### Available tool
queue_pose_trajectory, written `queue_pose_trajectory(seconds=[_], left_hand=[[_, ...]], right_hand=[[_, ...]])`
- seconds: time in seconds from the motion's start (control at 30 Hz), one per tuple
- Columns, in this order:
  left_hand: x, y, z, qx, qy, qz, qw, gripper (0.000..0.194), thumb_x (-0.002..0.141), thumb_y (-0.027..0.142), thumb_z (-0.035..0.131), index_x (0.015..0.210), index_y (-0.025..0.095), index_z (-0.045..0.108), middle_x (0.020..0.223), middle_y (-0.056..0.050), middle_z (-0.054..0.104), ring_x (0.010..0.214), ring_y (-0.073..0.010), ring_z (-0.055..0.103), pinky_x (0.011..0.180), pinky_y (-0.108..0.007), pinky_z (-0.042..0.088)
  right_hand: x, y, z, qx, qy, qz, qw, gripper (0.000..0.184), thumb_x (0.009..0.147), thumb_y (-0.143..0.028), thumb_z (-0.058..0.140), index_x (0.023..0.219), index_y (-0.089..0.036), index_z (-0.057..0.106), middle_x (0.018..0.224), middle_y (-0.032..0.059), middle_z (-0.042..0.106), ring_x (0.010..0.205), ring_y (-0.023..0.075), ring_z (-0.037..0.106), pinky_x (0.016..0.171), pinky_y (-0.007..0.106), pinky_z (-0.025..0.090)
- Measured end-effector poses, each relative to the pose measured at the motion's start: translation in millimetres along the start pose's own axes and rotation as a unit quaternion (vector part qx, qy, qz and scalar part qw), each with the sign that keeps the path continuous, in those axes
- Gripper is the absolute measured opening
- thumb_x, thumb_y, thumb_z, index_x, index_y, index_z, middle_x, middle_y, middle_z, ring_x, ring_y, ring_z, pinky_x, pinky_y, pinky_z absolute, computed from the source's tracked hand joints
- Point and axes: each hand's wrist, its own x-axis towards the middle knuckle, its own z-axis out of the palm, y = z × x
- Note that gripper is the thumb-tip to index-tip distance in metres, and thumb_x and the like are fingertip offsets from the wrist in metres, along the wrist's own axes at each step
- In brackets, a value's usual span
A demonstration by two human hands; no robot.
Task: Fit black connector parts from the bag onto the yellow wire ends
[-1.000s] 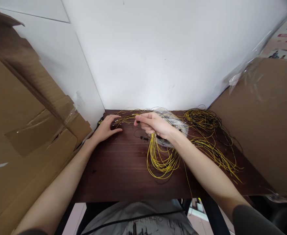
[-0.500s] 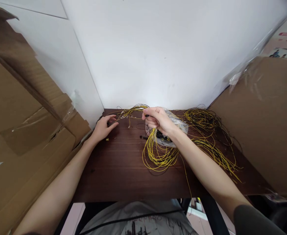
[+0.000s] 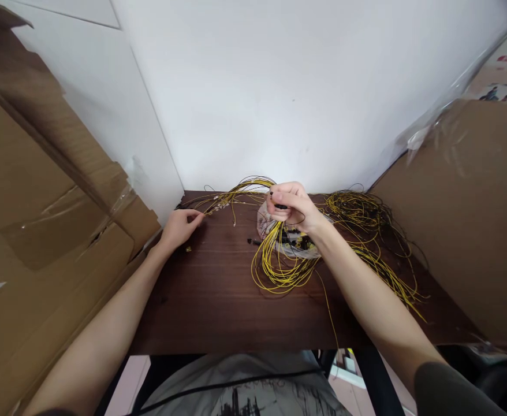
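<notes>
My right hand (image 3: 290, 206) is closed on a bundle of thin yellow wires (image 3: 279, 263), lifted above the dark wooden table (image 3: 210, 300); the wires hang from it in loops down to the table top. My left hand (image 3: 179, 226) rests at the table's far left, its fingertips pinching the connector ends (image 3: 219, 202) of the same wires, which arch between both hands. A clear plastic bag (image 3: 294, 242) holding small dark parts lies under my right hand.
More yellow and black wires (image 3: 366, 231) lie tangled at the table's right. Cardboard sheets stand on the left (image 3: 41, 231) and right (image 3: 470, 214). A white wall rises directly behind the table. A small dark part (image 3: 253, 241) lies mid-table.
My right hand has moved right and upward with the wire bundle, pulling the loops higher. My left hand's fingers have gone from lying flat to pinching the wire ends.
</notes>
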Motion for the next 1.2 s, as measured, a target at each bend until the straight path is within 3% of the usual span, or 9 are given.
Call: queue_pose_trajectory(seconds=[0.17,0.27,0.33,0.4,0.5,0.6,0.7,0.87,1.2], left_hand=[[1.6,-4.4,8.1,0.009,0.038,-0.011,0.999,0.03,0.075,0.039,0.052,0.073,0.018,0.073,0.068,-0.007,0.07,0.063,-0.0239,0.061,0.061,-0.031,0.042],[2.2,-5.4,10.7,-0.024,0.066,0.029,0.997,0.026,0.074,0.04,0.056,0.074,0.02,0.073,0.072,-0.007,0.069,0.07,-0.0257,0.061,0.07,-0.035,0.045],[2.7,-1.5,9.6,-0.059,0.071,0.083,0.992,0.029,0.072,0.042,0.061,0.089,0.02,0.071,0.091,-0.008,0.069,0.088,-0.0272,0.06,0.084,-0.039,0.044],[3.7,6.7,7.7,-0.114,0.059,0.123,0.984,0.047,0.069,0.042,0.066,0.11,0.02,0.063,0.114,-0.009,0.063,0.108,-0.0275,0.053,0.096,-0.042,0.038],[7.0,24.1,8.2,-0.24,0.026,0.14,0.96,0.068,0.067,0.04,0.071,0.127,0.019,0.048,0.127,-0.01,0.055,0.117,-0.0248,0.049,0.102,-0.04,0.035],[12.8,40.1,15.8,-0.33,-0.001,0.153,0.932,0.073,0.065,0.036,0.074,0.129,0.017,0.044,0.122,-0.012,0.058,0.116,-0.0243,0.052,0.101,-0.038,0.037],[19.7,47.4,28.4,-0.348,-0.047,0.168,0.921,0.063,0.069,0.033,0.071,0.125,0.014,0.047,0.104,-0.01,0.065,0.099,-0.0223,0.06,0.092,-0.037,0.043],[30.8,41.1,44.8,-0.233,-0.021,0.183,0.955,0.023,0.078,0.033,0.058,0.089,0.014,0.065,0.088,-0.007,0.066,0.085,-0.0206,0.059,0.081,-0.035,0.045],[34.6,37.7,46.6,-0.216,-0.043,0.17,0.96,0.022,0.077,0.039,0.056,0.076,0.019,0.065,0.077,-0.005,0.065,0.082,-0.0219,0.057,0.079,-0.035,0.045]], right_hand=[[-1.5,-4.0,-5.4,0.015,0.015,-0.043,0.999,0.025,0.076,-0.032,0.062,0.06,-0.013,0.06,0.042,-0.0079,0.03,0.037,0.0015,0.016,0.038,0.02,0.011],[-1.2,-4.6,-4.1,0.011,0.019,-0.033,0.999,0.027,0.074,-0.034,0.063,0.058,-0.013,0.059,0.041,-0.0081,0.029,0.037,0.0016,0.015,0.038,0.02,0.011],[-0.9,-4.1,-2.9,-0.001,0.016,-0.019,1.0,0.029,0.072,-0.037,0.064,0.057,-0.013,0.059,0.041,-0.0082,0.028,0.037,0.0019,0.016,0.038,0.02,0.012],[-0.8,-2.6,-2.0,-0.009,0.01,-0.01,1.0,0.029,0.072,-0.038,0.064,0.057,-0.013,0.059,0.04,-0.008,0.028,0.037,0.0022,0.017,0.038,0.021,0.012],[-0.7,1.8,-1.3,-0.008,-0.008,-0.004,1.0,0.029,0.074,-0.036,0.062,0.058,-0.013,0.06,0.04,-0.0079,0.029,0.037,0.0023,0.017,0.038,0.021,0.012],[-0.5,6.7,0.4,-0.008,-0.025,-0.002,1.0,0.028,0.077,-0.034,0.06,0.059,-0.013,0.06,0.041,-0.0077,0.03,0.037,0.0028,0.018,0.039,0.021,0.012],[-0.5,8.2,3.2,-0.014,-0.036,0.001,0.999,0.027,0.077,-0.033,0.06,0.059,-0.012,0.06,0.042,-0.0064,0.032,0.038,0.0033,0.021,0.039,0.021,0.013],[-2.5,0.0,5.2,-0.042,-0.028,0.014,0.999,0.029,0.075,-0.035,0.062,0.058,-0.013,0.059,0.042,-0.0053,0.036,0.039,0.0035,0.022,0.039,0.022,0.013],[-5.1,-15.2,3.6,-0.051,-0.013,0.011,0.999,0.03,0.073,-0.037,0.063,0.056,-0.013,0.059,0.04,-0.0075,0.029,0.037,0.002,0.018,0.038,0.022,0.01]])
